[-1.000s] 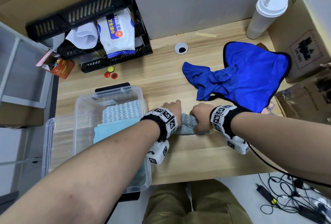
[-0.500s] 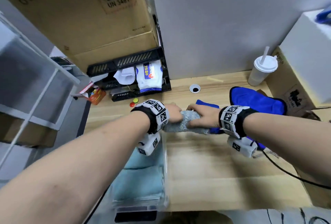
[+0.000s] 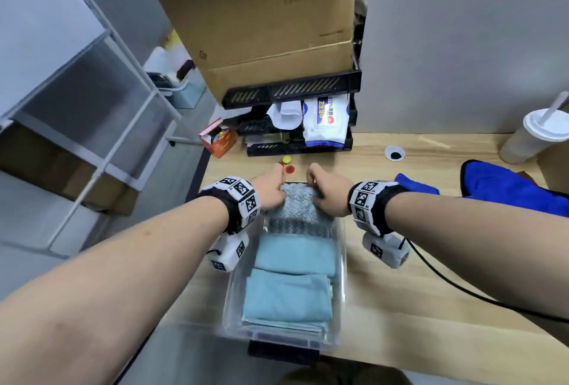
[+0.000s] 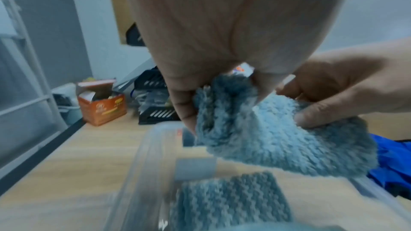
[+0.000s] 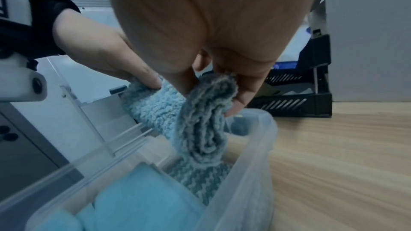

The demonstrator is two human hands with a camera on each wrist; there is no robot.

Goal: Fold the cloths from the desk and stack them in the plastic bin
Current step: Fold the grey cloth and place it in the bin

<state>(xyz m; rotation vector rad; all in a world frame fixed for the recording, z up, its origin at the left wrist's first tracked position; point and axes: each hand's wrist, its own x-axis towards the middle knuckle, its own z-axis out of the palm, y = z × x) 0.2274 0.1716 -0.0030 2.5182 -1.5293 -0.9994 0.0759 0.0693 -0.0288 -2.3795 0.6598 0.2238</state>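
Observation:
A folded fluffy grey-blue cloth [image 3: 297, 201] hangs over the far end of the clear plastic bin [image 3: 341, 264]. My left hand [image 3: 271, 189] pinches its left end and my right hand [image 3: 326, 190] pinches its right end. In the left wrist view the fluffy cloth [image 4: 278, 138] sags between both hands above a ribbed grey cloth [image 4: 231, 201] lying in the bin. In the right wrist view its folded edge [image 5: 204, 126] dangles just inside the bin's wall [image 5: 251, 155]. Folded light-blue cloths [image 3: 289, 286] fill the bin's near part. A blue cloth [image 3: 511, 187] lies unfolded on the desk at right.
A black tray rack [image 3: 301, 119] with a wipes pack stands behind the bin. Small caps [image 3: 288, 164] and an orange box [image 3: 220, 141] sit near it. A lidded cup [image 3: 535, 135] stands far right. A cable [image 3: 462, 289] trails over the wooden desk [image 3: 431, 261].
Both hands lifted the folded fluffy cloth off the desk and carried it left, over the far end of the bin. My view swung left to follow.

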